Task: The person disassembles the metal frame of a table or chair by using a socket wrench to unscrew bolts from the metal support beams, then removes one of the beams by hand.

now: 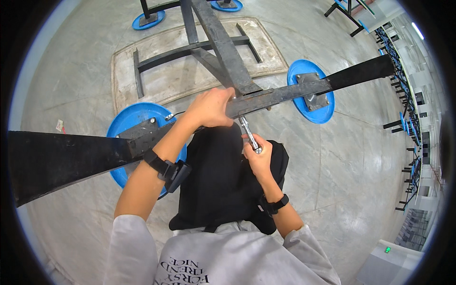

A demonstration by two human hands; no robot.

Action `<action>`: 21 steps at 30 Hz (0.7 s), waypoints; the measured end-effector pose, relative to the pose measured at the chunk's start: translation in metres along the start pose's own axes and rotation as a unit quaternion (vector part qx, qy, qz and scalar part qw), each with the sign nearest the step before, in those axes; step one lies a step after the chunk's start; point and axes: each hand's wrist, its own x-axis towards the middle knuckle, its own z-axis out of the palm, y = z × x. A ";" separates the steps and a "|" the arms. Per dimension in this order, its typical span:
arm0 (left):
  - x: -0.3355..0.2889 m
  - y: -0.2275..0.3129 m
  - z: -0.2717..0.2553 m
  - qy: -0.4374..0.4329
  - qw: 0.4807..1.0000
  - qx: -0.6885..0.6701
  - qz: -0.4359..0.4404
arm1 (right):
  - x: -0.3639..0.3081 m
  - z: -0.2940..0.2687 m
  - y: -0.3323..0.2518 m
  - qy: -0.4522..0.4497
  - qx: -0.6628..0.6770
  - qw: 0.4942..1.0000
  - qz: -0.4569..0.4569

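Observation:
My left hand (209, 110) is wrapped round the black metal beam (270, 97) of an upturned table-and-stool frame, thumb on the near side and fingers over the far side. In my right hand (260, 156) is a chrome socket wrench (249, 132), its far end reaching the beam's near side just right of my left hand. The fastener at that end is too small to make out. Beneath my left forearm, the end of another wrench (170, 117) shows over a round blue stool seat (124, 118). A second blue seat (317, 110) is bolted under the beam to the right.
A worn pale tabletop (175, 88) lies underside up beyond the beam, with black rails on it. Wide black legs (71, 154) stick up at left and right. More blue seats (148, 21) are at the far end. Other frames (408, 124) stand along the right.

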 end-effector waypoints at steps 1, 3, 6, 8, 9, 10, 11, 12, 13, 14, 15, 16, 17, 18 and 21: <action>0.000 -0.002 0.002 0.002 1.000 0.001 -0.005 | 0.001 -0.002 0.002 -0.007 0.002 1.000 -0.001; 0.000 -0.006 0.006 0.035 0.999 0.010 0.024 | 0.000 -0.002 0.003 -0.020 0.003 1.000 -0.003; -0.001 0.002 0.003 0.015 1.000 0.009 0.006 | -0.001 -0.003 -0.002 -0.032 0.059 0.997 0.028; 0.000 0.001 0.005 0.015 1.000 0.008 0.003 | -0.002 -0.002 -0.004 -0.034 0.110 0.992 0.043; 0.000 -0.001 0.005 0.011 1.000 0.007 0.007 | -0.003 -0.002 -0.002 -0.044 0.132 0.989 0.043; -0.001 0.000 0.004 0.011 1.000 0.004 0.002 | -0.004 -0.003 -0.002 -0.048 0.130 0.989 0.047; -0.001 0.001 0.003 0.009 1.000 0.007 0.005 | -0.003 -0.003 -0.002 -0.057 0.145 0.987 0.042; 0.000 0.002 0.002 0.007 1.000 0.009 0.009 | -0.003 -0.003 -0.003 -0.064 0.160 0.984 0.038; 0.000 0.001 0.003 0.014 1.000 0.015 0.023 | -0.003 -0.002 -0.004 -0.070 0.161 0.983 0.046; -0.001 -0.001 0.003 0.011 1.000 0.012 0.022 | -0.003 -0.002 -0.004 -0.069 0.160 0.984 0.050; -0.002 -0.002 0.003 0.012 1.000 0.007 0.019 | -0.003 -0.001 -0.002 -0.080 0.192 0.977 0.056; -0.001 -0.003 0.003 0.013 1.000 0.002 0.019 | -0.003 -0.001 -0.001 -0.088 0.223 0.969 0.061; 0.000 -0.005 0.003 0.012 1.000 0.009 0.026 | -0.003 0.002 -0.001 -0.096 0.241 0.963 0.074; 0.001 -0.006 0.003 0.007 1.000 0.005 0.027 | -0.003 0.006 -0.001 -0.099 0.264 0.957 0.064; 0.002 -0.003 0.003 -0.011 1.000 -0.006 -0.002 | -0.006 0.011 -0.006 -0.086 0.319 0.940 0.091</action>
